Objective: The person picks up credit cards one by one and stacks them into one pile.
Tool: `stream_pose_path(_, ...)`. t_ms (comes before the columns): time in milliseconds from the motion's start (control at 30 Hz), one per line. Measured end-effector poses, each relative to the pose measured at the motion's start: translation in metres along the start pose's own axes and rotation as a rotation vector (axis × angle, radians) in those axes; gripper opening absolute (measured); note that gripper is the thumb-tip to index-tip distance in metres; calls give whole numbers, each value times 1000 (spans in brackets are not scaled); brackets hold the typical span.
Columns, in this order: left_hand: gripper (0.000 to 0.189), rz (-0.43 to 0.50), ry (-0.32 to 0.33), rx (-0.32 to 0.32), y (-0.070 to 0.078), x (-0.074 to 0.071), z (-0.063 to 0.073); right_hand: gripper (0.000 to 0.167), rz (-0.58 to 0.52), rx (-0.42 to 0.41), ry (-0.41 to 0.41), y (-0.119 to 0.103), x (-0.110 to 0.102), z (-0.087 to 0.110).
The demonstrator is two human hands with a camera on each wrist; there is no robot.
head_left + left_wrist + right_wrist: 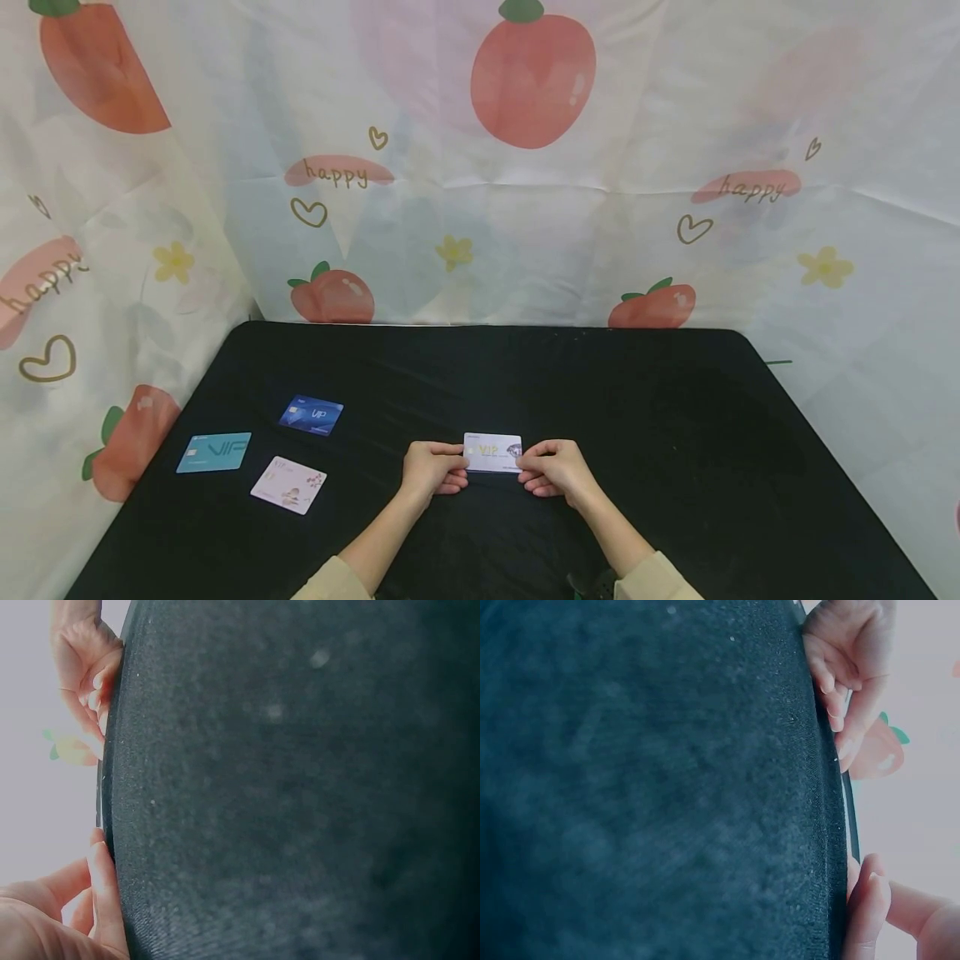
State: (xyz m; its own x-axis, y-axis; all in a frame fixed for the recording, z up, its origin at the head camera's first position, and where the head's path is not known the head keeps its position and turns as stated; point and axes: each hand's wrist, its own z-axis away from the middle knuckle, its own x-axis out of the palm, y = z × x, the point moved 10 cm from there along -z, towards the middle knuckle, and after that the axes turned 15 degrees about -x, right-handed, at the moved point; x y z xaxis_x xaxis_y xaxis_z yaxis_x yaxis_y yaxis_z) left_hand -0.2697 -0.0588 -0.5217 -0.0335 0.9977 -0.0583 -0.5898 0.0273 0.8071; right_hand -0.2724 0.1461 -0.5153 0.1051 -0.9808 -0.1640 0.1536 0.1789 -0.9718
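A white VIP card (492, 452) with gold letters and a diamond picture is held between both hands in the head view. At its left edge my left hand (433, 471) pinches it between thumb and fingers. My right hand (557, 472) pinches the opposite edge the same way. In the left wrist view the left hand (67, 915) is at the lower left; the right wrist view has the right hand (892, 915) at the lower right. Both wrist views show the card only as a thin edge, if at all.
Left of the hands, a blue VIP card (311, 415), a teal card (213, 452) and a pale pink card (288, 485) lie apart on the black table (675, 433). A patterned curtain (525, 233) hangs behind. Something dark (596, 583) shows beside the right sleeve.
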Motion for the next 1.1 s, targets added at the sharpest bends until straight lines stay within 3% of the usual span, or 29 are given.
stream_pose_path(500, 25, 7, -2, 4, 0, 0, 1, 18, -17, 5, -13, 1, -1, 1)
stream_pose_path(800, 34, -13, -113, -55, 2, 2, 5, 22, 47, 24, -112, -7, -2, 1)
stream_pose_path(933, 44, -57, -154, -89, 6, -8, 10, 25, 70, 28, -120, -14, -7, -1)
stream_pose_path(1100, 42, -58, -132, -72, 14, -33, 15, 27, 47, -17, -103, -27, -5, -5)
